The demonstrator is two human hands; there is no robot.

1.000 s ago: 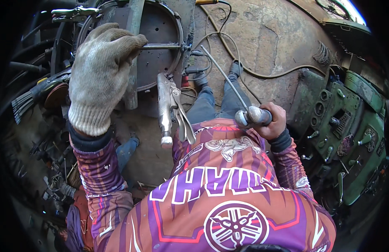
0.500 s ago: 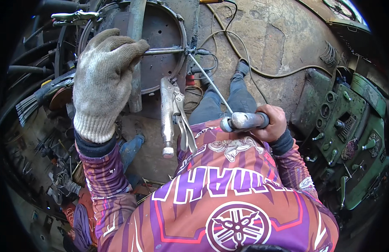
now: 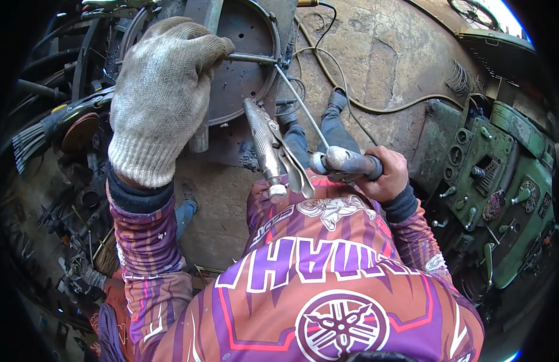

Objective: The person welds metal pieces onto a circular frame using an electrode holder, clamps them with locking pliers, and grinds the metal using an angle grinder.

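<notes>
Your left hand [image 3: 161, 99], in a knit glove, is closed over the end of a thin rod [image 3: 250, 58] that lies across the round metal disc [image 3: 243, 54] — fingers curled around it. Your right hand [image 3: 388, 175], bare, grips the holder [image 3: 346, 163] tight; its electrode [image 3: 300, 105] slants up to the disc's rim, tip beside the rod. Locking pliers [image 3: 268, 148] clamp the disc's lower edge — handles pointing toward your chest. A green machine [image 3: 502, 175] stands at right.
</notes>
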